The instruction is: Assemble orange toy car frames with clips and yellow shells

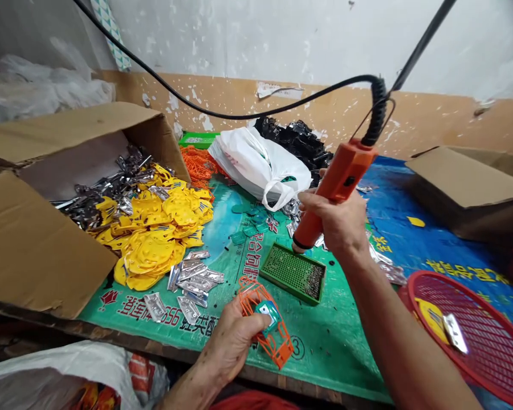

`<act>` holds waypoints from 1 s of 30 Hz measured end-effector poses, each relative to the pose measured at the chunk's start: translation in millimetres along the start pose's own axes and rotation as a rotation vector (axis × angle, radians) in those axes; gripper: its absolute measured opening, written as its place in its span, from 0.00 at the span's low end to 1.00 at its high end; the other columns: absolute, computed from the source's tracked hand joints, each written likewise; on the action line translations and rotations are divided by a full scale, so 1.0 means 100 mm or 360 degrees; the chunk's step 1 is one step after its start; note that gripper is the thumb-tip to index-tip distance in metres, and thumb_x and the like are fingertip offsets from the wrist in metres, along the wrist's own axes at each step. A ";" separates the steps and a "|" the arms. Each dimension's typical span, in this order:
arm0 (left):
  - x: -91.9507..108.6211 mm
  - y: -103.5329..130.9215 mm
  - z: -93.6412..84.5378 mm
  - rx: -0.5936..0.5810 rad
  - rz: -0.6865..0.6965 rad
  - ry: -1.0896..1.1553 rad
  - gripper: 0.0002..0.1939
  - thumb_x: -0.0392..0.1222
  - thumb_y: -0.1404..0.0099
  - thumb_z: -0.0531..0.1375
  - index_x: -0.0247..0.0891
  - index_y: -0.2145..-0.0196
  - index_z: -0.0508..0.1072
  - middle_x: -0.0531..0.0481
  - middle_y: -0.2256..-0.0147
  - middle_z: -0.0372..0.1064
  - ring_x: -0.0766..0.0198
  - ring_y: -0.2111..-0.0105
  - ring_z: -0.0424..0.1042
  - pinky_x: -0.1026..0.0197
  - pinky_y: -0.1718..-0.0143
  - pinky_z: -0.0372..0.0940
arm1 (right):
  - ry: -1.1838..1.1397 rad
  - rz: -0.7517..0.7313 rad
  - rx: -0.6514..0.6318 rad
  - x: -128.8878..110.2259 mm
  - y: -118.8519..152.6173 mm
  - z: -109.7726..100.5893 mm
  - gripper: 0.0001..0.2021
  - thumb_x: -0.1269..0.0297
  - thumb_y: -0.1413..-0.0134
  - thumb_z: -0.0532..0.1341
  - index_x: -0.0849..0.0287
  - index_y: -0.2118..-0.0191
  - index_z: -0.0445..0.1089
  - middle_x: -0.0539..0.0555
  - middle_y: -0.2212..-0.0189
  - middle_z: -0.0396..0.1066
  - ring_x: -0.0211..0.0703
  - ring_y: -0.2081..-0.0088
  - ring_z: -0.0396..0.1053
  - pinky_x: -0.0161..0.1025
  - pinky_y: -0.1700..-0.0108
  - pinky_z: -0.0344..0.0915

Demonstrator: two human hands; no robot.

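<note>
Near the table's front edge, my left hand (235, 333) pinches an orange plastic frame (280, 347). A teal plastic piece (268, 314) sits inside that frame, under my thumb. My right hand (340, 219) is wrapped round an orange electric screwdriver (340, 171), which hangs from a black cable. The tool's lower end points down at the far edge of a green perforated tray (277, 270); I cannot tell whether they touch. Small screws (315, 280) are heaped at the tray's right end.
Yellow plastic parts (154, 245) and silver metal plates (199, 276) spill from a cardboard box (38, 239) at left. A white plastic bag (256, 159) and black parts (299, 142) lie behind. A red basket (487, 296) stands at right, another cardboard box (474, 176) beyond it.
</note>
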State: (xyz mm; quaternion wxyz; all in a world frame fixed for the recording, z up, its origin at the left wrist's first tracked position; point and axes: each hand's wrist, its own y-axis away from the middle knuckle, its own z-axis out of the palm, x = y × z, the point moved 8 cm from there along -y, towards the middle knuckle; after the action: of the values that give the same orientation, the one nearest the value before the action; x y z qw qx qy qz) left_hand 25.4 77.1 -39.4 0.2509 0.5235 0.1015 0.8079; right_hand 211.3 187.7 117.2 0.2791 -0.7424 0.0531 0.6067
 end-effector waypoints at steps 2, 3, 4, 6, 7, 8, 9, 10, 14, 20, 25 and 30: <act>-0.01 -0.02 0.01 -0.0002 -0.0029 0.0010 0.13 0.36 0.55 0.62 0.34 0.68 0.72 0.50 0.70 0.68 0.64 0.69 0.65 0.62 0.66 0.62 | 0.0061 0.0016 0.0054 0.05 0.08 0.01 0.15 0.64 0.68 0.69 0.59 0.70 0.66 0.48 0.73 0.70 0.40 0.75 0.67 0.45 0.71 0.68; -0.02 -0.03 0.02 -0.0007 -0.0040 0.0012 0.13 0.36 0.55 0.62 0.34 0.68 0.72 0.50 0.70 0.68 0.64 0.69 0.65 0.61 0.66 0.62 | 0.0064 0.0030 0.0065 0.08 0.11 0.02 0.15 0.65 0.68 0.69 0.59 0.70 0.66 0.48 0.73 0.70 0.40 0.75 0.67 0.45 0.71 0.68; -0.03 -0.04 0.02 -0.0012 -0.0046 0.0015 0.12 0.36 0.55 0.62 0.34 0.68 0.72 0.50 0.70 0.68 0.64 0.69 0.65 0.61 0.65 0.62 | 0.0064 0.0045 0.0079 0.11 0.13 0.03 0.15 0.66 0.69 0.69 0.59 0.70 0.66 0.47 0.74 0.70 0.39 0.75 0.67 0.44 0.71 0.68; -0.04 -0.05 0.02 -0.0029 -0.0047 0.0022 0.12 0.35 0.55 0.62 0.34 0.69 0.72 0.50 0.70 0.69 0.63 0.69 0.65 0.62 0.65 0.62 | 0.0064 0.0071 0.0137 0.18 0.16 0.02 0.13 0.67 0.69 0.68 0.60 0.72 0.66 0.47 0.76 0.69 0.38 0.76 0.66 0.43 0.72 0.67; -0.05 -0.06 0.02 -0.0038 -0.0043 0.0026 0.12 0.35 0.55 0.62 0.34 0.69 0.72 0.50 0.70 0.69 0.63 0.69 0.65 0.61 0.65 0.62 | 0.0056 0.0070 0.0168 0.22 0.16 0.01 0.13 0.67 0.69 0.68 0.60 0.73 0.66 0.46 0.77 0.68 0.38 0.77 0.65 0.42 0.73 0.67; -0.06 -0.06 0.02 -0.0048 -0.0039 0.0032 0.12 0.35 0.55 0.62 0.34 0.69 0.72 0.50 0.70 0.69 0.63 0.69 0.66 0.61 0.65 0.61 | 0.0033 0.0058 0.0195 0.25 0.16 0.01 0.12 0.67 0.69 0.68 0.60 0.74 0.66 0.46 0.78 0.67 0.37 0.78 0.65 0.42 0.74 0.66; -0.06 -0.06 0.02 -0.0055 -0.0035 0.0038 0.12 0.35 0.55 0.62 0.34 0.68 0.72 0.49 0.70 0.69 0.63 0.69 0.66 0.61 0.65 0.61 | -0.0004 0.0035 0.0215 0.28 0.17 0.01 0.12 0.67 0.68 0.68 0.60 0.74 0.66 0.46 0.78 0.66 0.37 0.78 0.64 0.42 0.74 0.66; -0.07 -0.06 0.02 -0.0059 -0.0031 0.0045 0.13 0.35 0.55 0.62 0.34 0.68 0.72 0.49 0.69 0.69 0.62 0.68 0.66 0.60 0.64 0.62 | -0.0052 0.0011 0.0227 0.30 0.17 0.01 0.11 0.66 0.68 0.68 0.60 0.74 0.66 0.46 0.79 0.66 0.37 0.79 0.64 0.41 0.75 0.66; -0.09 -0.07 0.02 -0.0067 -0.0032 0.0057 0.13 0.36 0.55 0.63 0.35 0.67 0.71 0.49 0.69 0.70 0.61 0.68 0.67 0.59 0.63 0.62 | -0.0192 -0.0007 0.0216 0.39 0.20 0.05 0.11 0.65 0.67 0.68 0.60 0.74 0.67 0.46 0.79 0.67 0.38 0.79 0.65 0.41 0.76 0.66; -0.11 -0.07 0.04 -0.0101 -0.0004 0.0042 0.12 0.35 0.52 0.61 0.35 0.66 0.72 0.50 0.68 0.69 0.62 0.67 0.67 0.60 0.63 0.62 | -0.0243 0.0022 0.0210 0.47 0.26 0.07 0.10 0.65 0.66 0.67 0.60 0.74 0.67 0.46 0.79 0.67 0.38 0.79 0.65 0.42 0.76 0.66; -0.12 -0.08 0.02 -0.0040 -0.0037 0.0045 0.12 0.35 0.53 0.62 0.35 0.67 0.71 0.50 0.69 0.69 0.63 0.68 0.67 0.61 0.64 0.62 | -0.0266 0.0013 0.0208 0.47 0.27 0.10 0.10 0.67 0.66 0.67 0.60 0.72 0.67 0.46 0.79 0.67 0.38 0.79 0.65 0.41 0.75 0.66; -0.13 -0.10 0.02 0.0004 -0.0086 0.0050 0.12 0.35 0.54 0.62 0.35 0.68 0.71 0.50 0.70 0.70 0.62 0.69 0.68 0.61 0.65 0.62 | -0.0240 0.0014 0.0224 0.46 0.28 0.11 0.10 0.67 0.67 0.67 0.59 0.73 0.67 0.46 0.80 0.67 0.39 0.79 0.65 0.41 0.75 0.66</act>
State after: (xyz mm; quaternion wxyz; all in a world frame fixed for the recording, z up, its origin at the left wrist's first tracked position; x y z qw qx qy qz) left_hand 34.4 78.6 -53.6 0.2704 0.5081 0.1206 0.8088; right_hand 201.9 181.0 63.5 0.3310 -0.6730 0.0777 0.6569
